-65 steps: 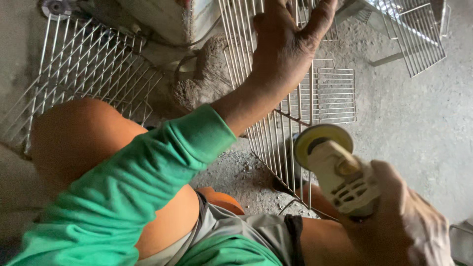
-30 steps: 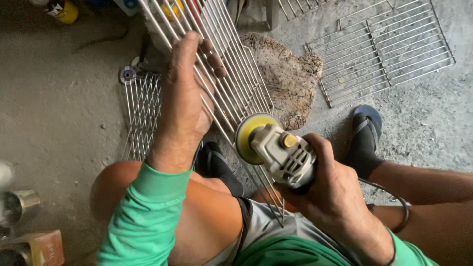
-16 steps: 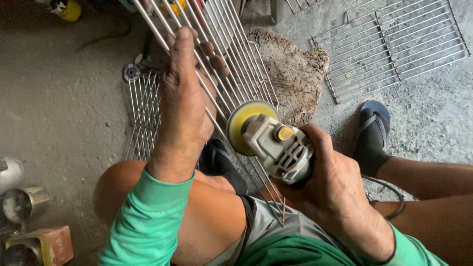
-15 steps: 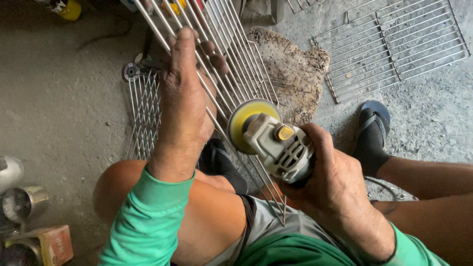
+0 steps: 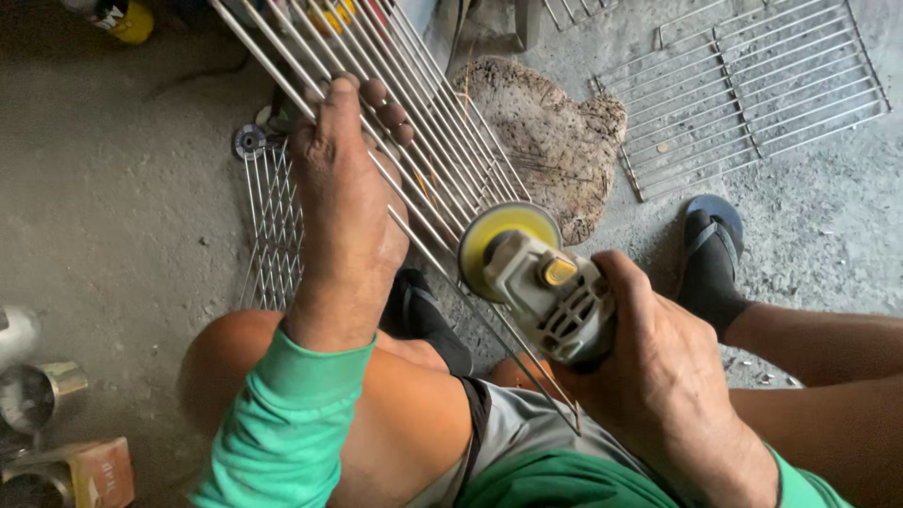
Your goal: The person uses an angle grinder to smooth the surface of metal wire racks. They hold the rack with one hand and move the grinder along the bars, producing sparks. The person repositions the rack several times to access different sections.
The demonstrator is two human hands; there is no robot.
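Two hands show in our head view: our left hand (image 5: 346, 202) has fingers (image 5: 374, 92) curled over the wire rack (image 5: 423, 141), its top cut off; our right hand (image 5: 658, 376) wraps the angle grinder (image 5: 541, 282), disc touching a wire above the dusty concrete floor (image 5: 122, 188).

Two hands: the left hand (image 5: 343, 202) grips one wire rack (image 5: 414, 122), the right hand (image 5: 658, 376) holds one angle grinder (image 5: 541, 282). Two more wire racks lie on the floor, one (image 5: 273, 226) left of the held rack, one (image 5: 752, 89) to its right. Two sandalled feet. One worn flat cushion (image 5: 550, 141) just right of the held rack
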